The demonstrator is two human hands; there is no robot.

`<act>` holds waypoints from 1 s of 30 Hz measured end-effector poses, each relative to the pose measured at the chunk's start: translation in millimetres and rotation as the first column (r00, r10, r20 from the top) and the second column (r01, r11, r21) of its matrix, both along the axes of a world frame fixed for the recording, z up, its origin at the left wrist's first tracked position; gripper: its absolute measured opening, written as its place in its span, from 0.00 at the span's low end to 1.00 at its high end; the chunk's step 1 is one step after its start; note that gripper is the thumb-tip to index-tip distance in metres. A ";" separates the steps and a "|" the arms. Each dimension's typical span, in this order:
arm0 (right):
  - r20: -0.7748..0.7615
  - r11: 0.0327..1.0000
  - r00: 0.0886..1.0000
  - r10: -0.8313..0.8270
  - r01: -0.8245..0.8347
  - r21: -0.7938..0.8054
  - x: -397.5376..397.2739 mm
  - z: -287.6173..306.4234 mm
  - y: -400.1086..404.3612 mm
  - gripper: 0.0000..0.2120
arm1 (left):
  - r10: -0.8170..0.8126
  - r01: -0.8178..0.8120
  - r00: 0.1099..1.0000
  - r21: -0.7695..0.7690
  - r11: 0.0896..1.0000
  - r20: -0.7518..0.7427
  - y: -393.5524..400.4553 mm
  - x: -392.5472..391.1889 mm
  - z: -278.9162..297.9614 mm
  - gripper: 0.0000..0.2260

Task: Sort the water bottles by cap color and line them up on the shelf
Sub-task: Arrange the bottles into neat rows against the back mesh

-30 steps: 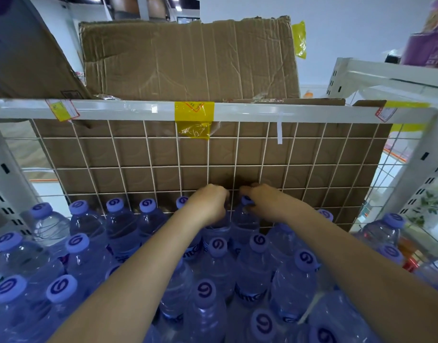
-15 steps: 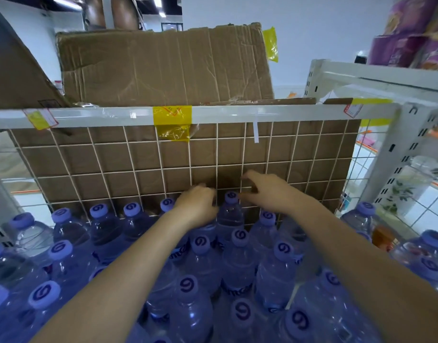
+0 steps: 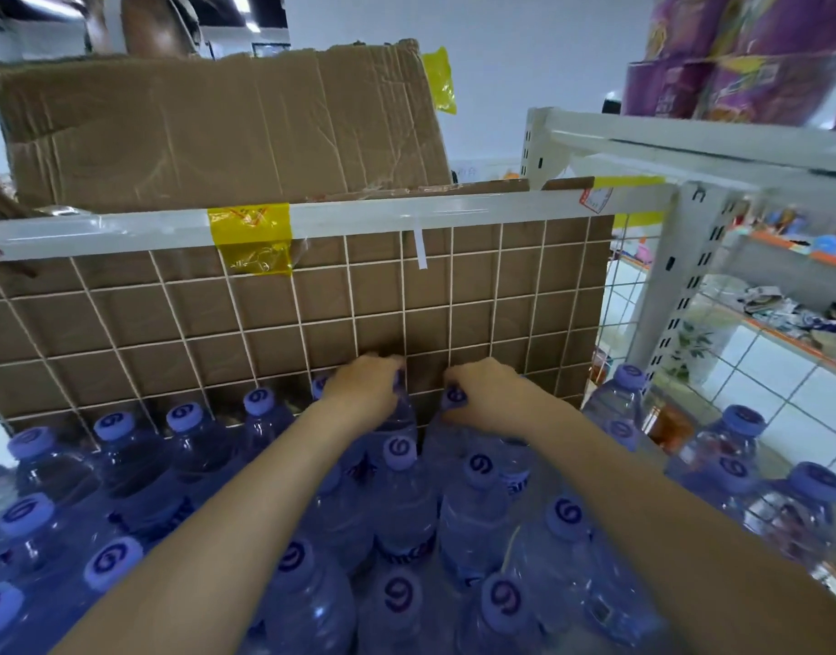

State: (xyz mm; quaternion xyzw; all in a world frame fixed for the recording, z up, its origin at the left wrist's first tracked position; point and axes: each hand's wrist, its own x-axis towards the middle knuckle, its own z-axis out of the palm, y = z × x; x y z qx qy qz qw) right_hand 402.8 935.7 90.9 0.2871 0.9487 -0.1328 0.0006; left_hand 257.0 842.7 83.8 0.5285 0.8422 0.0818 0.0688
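Both hands are way at the back of the shelf. The left hand (image 3: 366, 390) has its fingers curled over the top of one back-row bottle (image 3: 401, 413), and the right hand (image 3: 484, 394) pinches the purple cap (image 3: 453, 397) of the bottle just beside it. The rest of the purple-capped water bottles (image 3: 399, 508) stand packed nearer than the fingers, with the wire grid (image 3: 264, 333) and cardboard (image 3: 217, 134) right behind them.

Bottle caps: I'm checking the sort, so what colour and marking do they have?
Light purple caps with a dark swirl mark, clearest in the head view.
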 end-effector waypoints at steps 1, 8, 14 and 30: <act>-0.026 1.000 0.999 -0.028 0.027 -0.005 -1.4 0.6 4.2 0.16 | -0.011 0.011 1.000 0.007 1.000 0.025 1.0 -1.4 -0.2 0.16; -0.101 0.989 0.984 -0.148 0.146 -0.022 -25.1 0.6 21.0 0.16 | -0.019 0.019 0.998 0.007 1.000 0.067 4.3 -7.1 -1.3 0.14; -0.040 0.990 0.989 -0.140 0.140 -0.009 -43.4 -9.2 23.6 0.14 | -0.028 0.026 0.996 0.017 1.000 0.090 2.5 -8.3 -1.4 0.10; -0.128 0.984 0.987 -0.092 0.110 0.143 3.3 14.1 34.0 0.15 | -0.082 0.083 0.995 -0.015 0.996 0.058 10.2 -7.5 0.1 0.08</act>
